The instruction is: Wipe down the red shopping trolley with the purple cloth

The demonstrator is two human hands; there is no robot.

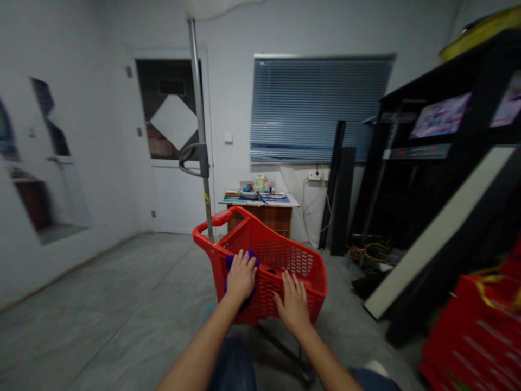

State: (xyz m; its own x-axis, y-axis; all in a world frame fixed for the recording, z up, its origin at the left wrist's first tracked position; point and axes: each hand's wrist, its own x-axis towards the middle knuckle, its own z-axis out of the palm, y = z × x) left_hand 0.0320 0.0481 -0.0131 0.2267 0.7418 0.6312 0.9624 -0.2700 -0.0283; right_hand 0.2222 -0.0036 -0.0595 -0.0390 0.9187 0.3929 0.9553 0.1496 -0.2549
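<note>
A red plastic shopping cart [313, 266] with perforated basket walls stands right in front of me. My left hand [241, 276] presses a purple cloth [253, 259] against the near side wall, close to the rim, with its fingers over the cloth. Part of the cloth is hidden beneath that hand. Further right on the same wall rests my right hand [293, 304], its fingers stretched out and nothing held in them. The cart's red handle [222, 218] is at the left end. Below the basket, the metal frame is partly hidden by my arms.
A metal pole [197, 87] with a grey grip rises behind the handle. A small desk [260, 213] with clutter stands by the wall under a blind. To the right are a black rack [407, 184], leaning panels [443, 233], loose cables and red bags [468, 326].
</note>
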